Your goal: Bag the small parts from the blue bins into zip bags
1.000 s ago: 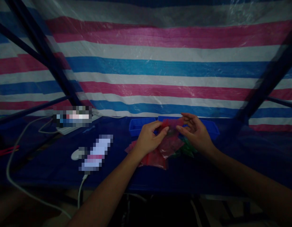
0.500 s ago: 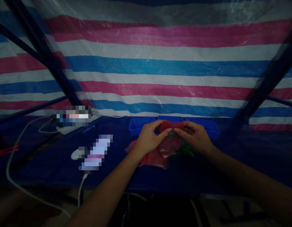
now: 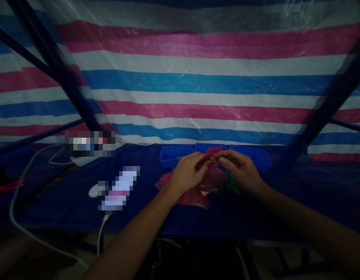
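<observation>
My left hand (image 3: 186, 175) and my right hand (image 3: 240, 170) meet over a dark blue table, both pinching one small red translucent bag (image 3: 209, 154) between fingertips. Under the hands lies a loose pile of red bags (image 3: 191, 194), with a few green bags (image 3: 231, 184) beneath my right hand. Just behind the hands stand three blue trays in a row (image 3: 171, 154).
A blurred oblong object (image 3: 119, 189) lies left of the pile with a white cable (image 3: 19, 217) running off the table edge. A small white round thing (image 3: 93, 190) sits beside it. A striped tarp (image 3: 197, 77) hangs behind, and dark metal bars (image 3: 51, 66) cross at both sides.
My right hand closed in from open fingers to meet the left. Both now pinch the red bag, and its upper edge has tipped up toward the trays.
</observation>
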Demonstrator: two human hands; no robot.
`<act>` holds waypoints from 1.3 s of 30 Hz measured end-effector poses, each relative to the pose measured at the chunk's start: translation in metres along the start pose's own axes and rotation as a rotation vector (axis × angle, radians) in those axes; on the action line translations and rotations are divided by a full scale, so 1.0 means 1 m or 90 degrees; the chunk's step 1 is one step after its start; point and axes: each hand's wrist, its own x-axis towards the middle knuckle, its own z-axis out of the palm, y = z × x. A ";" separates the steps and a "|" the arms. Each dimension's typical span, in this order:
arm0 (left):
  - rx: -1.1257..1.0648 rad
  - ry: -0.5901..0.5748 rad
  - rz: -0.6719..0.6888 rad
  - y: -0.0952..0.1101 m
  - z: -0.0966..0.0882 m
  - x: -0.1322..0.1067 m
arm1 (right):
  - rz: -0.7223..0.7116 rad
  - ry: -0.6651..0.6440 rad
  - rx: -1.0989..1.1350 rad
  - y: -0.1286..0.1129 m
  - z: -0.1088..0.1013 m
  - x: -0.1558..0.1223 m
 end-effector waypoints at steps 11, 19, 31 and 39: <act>-0.200 -0.039 -0.070 0.016 -0.008 0.001 | -0.040 0.057 -0.071 0.008 -0.007 0.005; -0.056 0.058 -0.055 -0.006 -0.007 0.001 | -0.093 0.250 -0.222 0.003 -0.051 0.025; 0.111 0.036 -0.035 -0.017 -0.009 -0.003 | -0.111 0.171 -0.752 0.023 -0.119 0.043; 0.094 0.042 -0.041 -0.016 -0.010 -0.002 | 0.177 0.126 -0.639 0.022 -0.131 0.045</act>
